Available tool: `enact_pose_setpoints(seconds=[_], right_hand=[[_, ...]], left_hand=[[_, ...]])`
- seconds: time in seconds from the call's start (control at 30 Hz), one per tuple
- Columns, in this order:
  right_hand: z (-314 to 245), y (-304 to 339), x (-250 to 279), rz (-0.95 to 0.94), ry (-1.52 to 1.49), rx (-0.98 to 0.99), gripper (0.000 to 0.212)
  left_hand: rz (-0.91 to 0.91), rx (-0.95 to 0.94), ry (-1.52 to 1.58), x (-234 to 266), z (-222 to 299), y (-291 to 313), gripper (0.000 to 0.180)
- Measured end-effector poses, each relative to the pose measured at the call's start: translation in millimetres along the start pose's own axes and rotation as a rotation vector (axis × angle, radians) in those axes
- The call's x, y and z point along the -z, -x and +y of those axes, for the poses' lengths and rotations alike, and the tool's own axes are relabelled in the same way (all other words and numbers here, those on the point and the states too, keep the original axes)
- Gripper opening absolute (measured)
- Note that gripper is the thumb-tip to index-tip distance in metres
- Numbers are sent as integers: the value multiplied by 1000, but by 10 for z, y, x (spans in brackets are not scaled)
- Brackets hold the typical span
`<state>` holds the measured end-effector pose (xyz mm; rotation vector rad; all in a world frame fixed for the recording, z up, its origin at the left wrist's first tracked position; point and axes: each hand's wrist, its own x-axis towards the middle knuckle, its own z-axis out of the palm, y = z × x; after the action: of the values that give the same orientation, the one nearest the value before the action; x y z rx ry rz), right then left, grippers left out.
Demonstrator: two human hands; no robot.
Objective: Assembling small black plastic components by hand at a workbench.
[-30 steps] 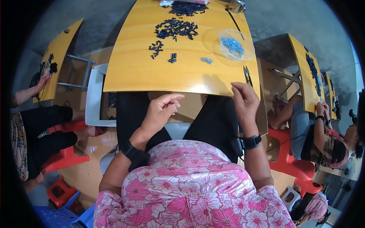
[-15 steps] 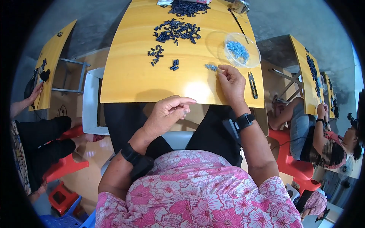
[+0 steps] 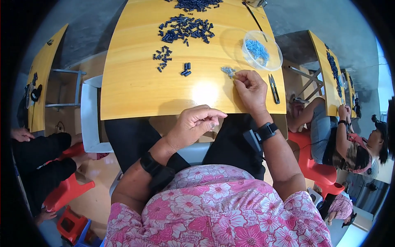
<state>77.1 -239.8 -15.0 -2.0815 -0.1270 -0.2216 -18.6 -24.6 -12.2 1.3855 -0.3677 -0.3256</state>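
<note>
My right hand [image 3: 252,89] rests over the table with thumb and forefinger pinched at the edge of a small heap of clear blue pieces [image 3: 227,71]. Whatever sits between those fingertips is too small to make out. Just off the table's near edge, my left hand [image 3: 196,126] is held closed, forefinger reaching out over the thumb; its contents are hidden. A clear round tub [image 3: 275,66] of the same blue pieces stands beyond my right hand. To that hand's right lie black thread snips [image 3: 273,88]. A few short black cylindrical parts [image 3: 186,70] are grouped left of the blue heap.
Larger piles of black parts [image 3: 187,29] spread over the far half of the yellow table [image 3: 144,90], with a scattered group [image 3: 162,57] at left. A thin black stick [image 3: 253,16] lies at far right. Co-workers sit at tables on both sides, and red stools [image 3: 314,164] stand nearby.
My left hand has moved right, toward my right hand. The right hand keeps its pinch beside the blue heap. The whole view has shifted slightly.
</note>
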Motion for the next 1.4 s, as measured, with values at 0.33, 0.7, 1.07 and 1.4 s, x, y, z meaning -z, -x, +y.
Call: enact_pose_setpoints(seconds=[0.33,0.7,1.07,1.4], right_hand=[[-89,-36,-28,21,180,-37,12],[-35,-58,-29,40,218,-51,15],[-164,-58,-65,25,254,-101,17],[-69,-54,-56,30,217,-96,14]], left_hand=[[10,-59,-69,-9,-17,-9,22],[20,-90,-123,-22,1,-16,20],[18,-132,-197,-10,-5,-15,20],[8,-147,-229,1,-23,-20,19]])
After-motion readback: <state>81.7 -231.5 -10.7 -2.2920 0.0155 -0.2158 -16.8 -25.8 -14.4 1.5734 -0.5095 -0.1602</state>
